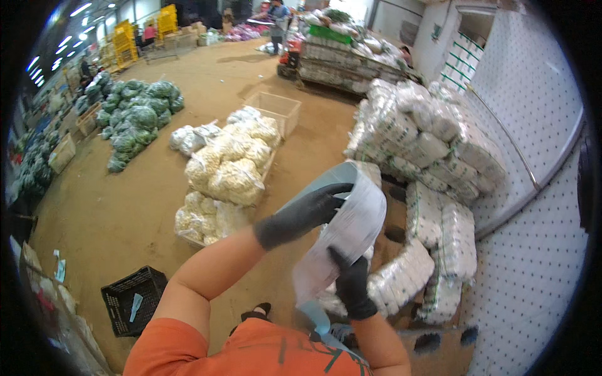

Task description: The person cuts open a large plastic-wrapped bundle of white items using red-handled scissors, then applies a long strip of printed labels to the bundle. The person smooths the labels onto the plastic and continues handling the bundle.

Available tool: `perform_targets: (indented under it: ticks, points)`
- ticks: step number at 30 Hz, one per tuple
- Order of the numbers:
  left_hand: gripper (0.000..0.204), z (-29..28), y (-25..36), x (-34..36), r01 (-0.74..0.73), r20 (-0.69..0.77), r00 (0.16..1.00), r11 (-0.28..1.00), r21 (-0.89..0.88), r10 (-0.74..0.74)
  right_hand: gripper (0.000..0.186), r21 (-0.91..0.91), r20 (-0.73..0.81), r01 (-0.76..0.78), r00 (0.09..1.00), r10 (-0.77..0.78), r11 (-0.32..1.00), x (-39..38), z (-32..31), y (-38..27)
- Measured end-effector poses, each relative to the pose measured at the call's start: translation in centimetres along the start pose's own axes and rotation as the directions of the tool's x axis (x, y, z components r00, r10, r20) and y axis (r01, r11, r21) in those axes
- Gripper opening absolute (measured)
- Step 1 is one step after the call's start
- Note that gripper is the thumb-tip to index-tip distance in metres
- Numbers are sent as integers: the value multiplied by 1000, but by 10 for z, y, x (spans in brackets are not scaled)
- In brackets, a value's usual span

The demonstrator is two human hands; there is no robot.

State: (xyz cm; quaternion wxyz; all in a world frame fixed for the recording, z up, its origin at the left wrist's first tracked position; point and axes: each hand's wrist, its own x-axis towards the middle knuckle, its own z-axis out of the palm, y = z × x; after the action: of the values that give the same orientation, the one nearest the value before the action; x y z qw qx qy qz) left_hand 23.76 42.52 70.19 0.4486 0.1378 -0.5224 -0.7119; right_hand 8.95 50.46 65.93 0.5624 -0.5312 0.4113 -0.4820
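A wide, curling band of thin, translucent white and pale-blue sheeting (351, 229) arches between my two hands; its exact kind cannot be made out. Black gloves cover both hands. My left hand (304, 216) grips the band near its upper bend, its fingers reaching inside the curl. Lower down at the right, my right hand (354, 282) has its fingers closed against the band's edge. A blue tail of the sheeting (316, 316) hangs toward my orange shirt. Part of each hand's fingertips is hidden by the band.
White wrapped bundles (433, 138) are stacked at the right beside a dotted wall (520, 276). Ahead stand bags of pale produce (235, 172) and a wooden crate (276, 109). Green bags (138, 116) lie left, a black crate (116, 307) lower left. A person (278, 25) stands far off.
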Motion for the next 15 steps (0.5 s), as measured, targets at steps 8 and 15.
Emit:
perform_targets:
  ticks: [8, 15]
  points:
    - [34, -22, -174, -35, 355, 482, 713, 855, 378, -509, 20, 468, -439, 102, 889, 131, 878, 37, -137, -29]
    - [34, 1, -254, -66, 296, 464, 487, 639, 709, -740, 45, 482, -524, 306, 852, -10, 821, -16, -252, -63]
